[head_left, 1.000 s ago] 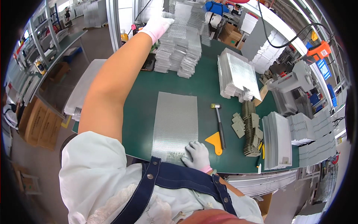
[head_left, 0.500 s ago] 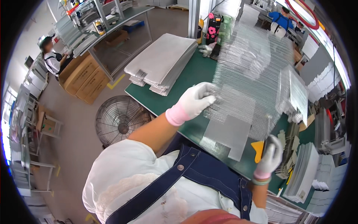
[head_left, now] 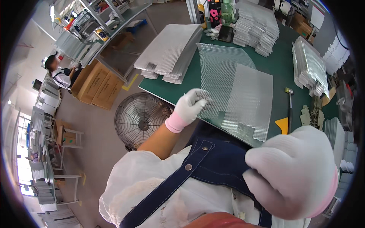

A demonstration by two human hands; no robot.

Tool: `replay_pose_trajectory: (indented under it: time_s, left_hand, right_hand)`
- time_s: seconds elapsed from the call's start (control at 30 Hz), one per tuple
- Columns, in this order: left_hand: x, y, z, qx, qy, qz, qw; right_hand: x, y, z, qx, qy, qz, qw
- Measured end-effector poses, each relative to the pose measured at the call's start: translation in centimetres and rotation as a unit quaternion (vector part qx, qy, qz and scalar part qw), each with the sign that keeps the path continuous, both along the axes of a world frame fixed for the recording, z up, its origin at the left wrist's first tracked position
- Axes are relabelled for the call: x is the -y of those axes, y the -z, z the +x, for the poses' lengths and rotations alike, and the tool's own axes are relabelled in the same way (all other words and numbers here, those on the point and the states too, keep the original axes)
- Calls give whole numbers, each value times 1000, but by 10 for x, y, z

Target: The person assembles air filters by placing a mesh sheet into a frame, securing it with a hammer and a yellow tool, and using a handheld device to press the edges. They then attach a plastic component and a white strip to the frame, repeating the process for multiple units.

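Observation:
My left hand (head_left: 191,107), in a white glove with a pink cuff, pinches the near left edge of a thin see-through mesh sheet (head_left: 218,64). That sheet is tilted over the green table. Partly overlapping it is a second mesh sheet (head_left: 253,95) with a notched near corner, by the table's front edge. My right hand (head_left: 296,171), also gloved, is raised large and close in front of my body. Its fingers are curled toward the thumb, and nothing shows between them. Beyond it lie a yellow scraper (head_left: 282,125) and a small dark-handled hammer (head_left: 290,108).
Stacks of mesh sheets stand at the table's left (head_left: 167,49), back (head_left: 256,26) and right (head_left: 310,64). Bottles (head_left: 228,11) and a phone (head_left: 226,33) are at the back. A floor fan (head_left: 142,123) stands left of the table (head_left: 283,53). Another person (head_left: 61,74) sits far left.
The blurred mesh sheet has come down from the back right toward me, and the back stack now shows. My right hand has risen from beside the scraper toward the camera. My left hand shifted slightly.

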State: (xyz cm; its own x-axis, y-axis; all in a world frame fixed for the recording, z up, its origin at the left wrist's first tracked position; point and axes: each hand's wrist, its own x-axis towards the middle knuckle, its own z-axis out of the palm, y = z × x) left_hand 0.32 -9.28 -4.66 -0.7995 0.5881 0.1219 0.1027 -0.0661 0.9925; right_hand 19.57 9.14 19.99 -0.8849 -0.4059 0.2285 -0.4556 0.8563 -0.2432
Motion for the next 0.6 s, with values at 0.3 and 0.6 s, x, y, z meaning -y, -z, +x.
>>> replay_pose_trajectory:
  time_s: [0.3,0.6]
  left_hand:
    - [-4,12,-3,-10,11,1,1000]
    - [-5,14,-4,-37,13,-27,999]
  right_hand:
    - [-22,-6,26,-124,89,11,988]
    - [-36,7,45,-180,184,136,957]
